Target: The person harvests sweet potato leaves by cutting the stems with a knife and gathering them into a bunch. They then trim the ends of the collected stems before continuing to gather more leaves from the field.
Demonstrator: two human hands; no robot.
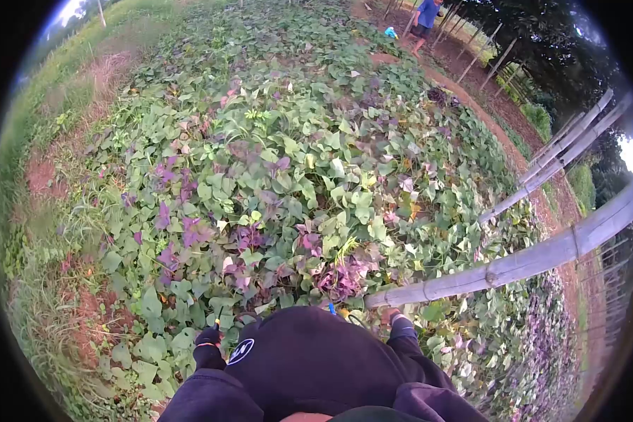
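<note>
Nearest: black garment with a small round white logo (240, 350) fills the lower edge, its dark sleeves spreading to either side
Left hand: left hand (209, 337) shows dark and low at the lower left, touching the leaves, with an orange band at the wrist; curled or spread, I cannot tell
Right hand: right hand (392, 316) sits just past a grey cuff, right by the near end of the long weathered grey wooden pole (513, 264); only a small part shows, so gripping or loose cannot be told
Pole: runs from beside the right hand up and out to the right edge, slanting above the leaves
Vines: dense bed of green and purple heart-shaped vine leaves (281, 183) lies directly in front of both hands and covers the middle of the view
Left margin: strip of grass and bare red soil (42, 176) borders the bed
Right side: pale wooden fence rails (570, 144) slant beyond the pole
Far end: person in a blue top (426, 14) stands on a red dirt path (471, 91), well apart from both hands
</note>
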